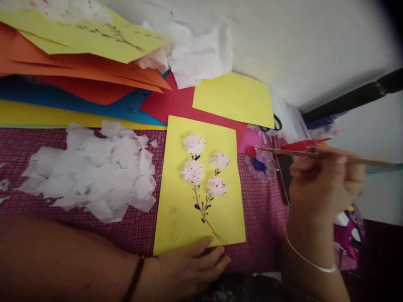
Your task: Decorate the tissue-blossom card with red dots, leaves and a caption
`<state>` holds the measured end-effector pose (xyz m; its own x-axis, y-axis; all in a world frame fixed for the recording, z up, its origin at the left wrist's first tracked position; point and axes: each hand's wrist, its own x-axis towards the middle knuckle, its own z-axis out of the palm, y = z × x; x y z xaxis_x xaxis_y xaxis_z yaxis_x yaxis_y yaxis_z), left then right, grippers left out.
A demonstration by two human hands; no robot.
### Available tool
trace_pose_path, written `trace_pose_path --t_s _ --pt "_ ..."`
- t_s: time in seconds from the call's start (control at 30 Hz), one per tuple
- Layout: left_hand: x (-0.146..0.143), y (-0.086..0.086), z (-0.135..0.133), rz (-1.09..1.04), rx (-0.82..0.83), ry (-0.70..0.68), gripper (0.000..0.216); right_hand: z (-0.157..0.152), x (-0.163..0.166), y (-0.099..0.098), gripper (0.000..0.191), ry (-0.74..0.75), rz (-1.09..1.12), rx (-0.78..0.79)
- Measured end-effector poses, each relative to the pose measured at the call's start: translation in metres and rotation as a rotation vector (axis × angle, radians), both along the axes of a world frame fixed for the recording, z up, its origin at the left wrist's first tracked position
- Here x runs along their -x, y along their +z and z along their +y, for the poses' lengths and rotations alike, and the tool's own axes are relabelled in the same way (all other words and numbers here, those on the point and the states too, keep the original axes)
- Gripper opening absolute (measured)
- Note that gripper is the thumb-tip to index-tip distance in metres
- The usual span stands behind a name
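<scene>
Blurred: right grip (327,180) and paintbrush (374,162). Cut off at right: the paintbrush's far end. Hidden partly under a yellow sheet (234,98): black loops (278,122), red paper (171,98). Tucked partly behind the right grip: a dark slab (284,174). Cut off at left: orange sheets (63,69) and left forearm (63,260). Too faint to read: characters (174,224) on the yellow card (173,176).

We take this for a craft corner, though we cannot tell a home from a classroom: a plaid-covered table (258,214) stands by a plain white wall (283,37). We judge it by the stacked orange sheets (78,73), the heap of white tissue pieces (97,167), the paint palette (259,164), the paintbrush (283,152), the black-handled scissors (278,122) and the yellow card (201,184) bearing puffy paper flowers and handwritten characters.
</scene>
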<state>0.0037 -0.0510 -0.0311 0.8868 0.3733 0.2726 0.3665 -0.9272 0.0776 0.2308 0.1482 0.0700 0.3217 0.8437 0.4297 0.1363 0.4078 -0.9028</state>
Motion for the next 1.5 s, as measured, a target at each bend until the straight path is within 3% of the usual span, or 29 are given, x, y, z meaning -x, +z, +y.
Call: trace_pose_path --t_s 0.1,0.17,0.23,0.37,0.5,0.7,0.9,1.5 --pt "0.004 0.014 0.006 0.083 0.034 -0.023 0.044 -0.005 0.027 0.012 0.01 0.28 0.243 0.249" --pt "0.008 0.023 0.01 0.101 0.045 -0.035 0.045 -0.005 0.048 0.005 0.015 0.44 0.285 0.385" --pt "0.012 0.029 0.013 0.092 0.054 -0.043 0.047 -0.006 0.068 -0.008 0.019 0.52 0.261 0.407" --pt "0.014 0.027 0.014 0.102 0.09 -0.066 0.046 -0.013 0.087 -0.033 0.013 0.471 0.15 0.286" --pt "0.011 0.022 0.016 0.061 0.153 -0.072 0.043 -0.017 0.084 -0.041 0.011 0.444 0.08 0.24" --pt "0.011 0.024 0.022 -0.001 0.217 -0.079 0.045 -0.018 0.082 -0.045 0.013 0.473 0.014 0.322" --pt "0.01 0.023 0.02 0.037 0.163 -0.037 0.043 -0.02 0.08 -0.045 0.014 0.474 -0.098 0.426" --pt "0.01 0.025 0.022 0.095 0.136 -0.036 0.049 -0.014 0.074 -0.043 0.009 0.479 -0.045 0.404"
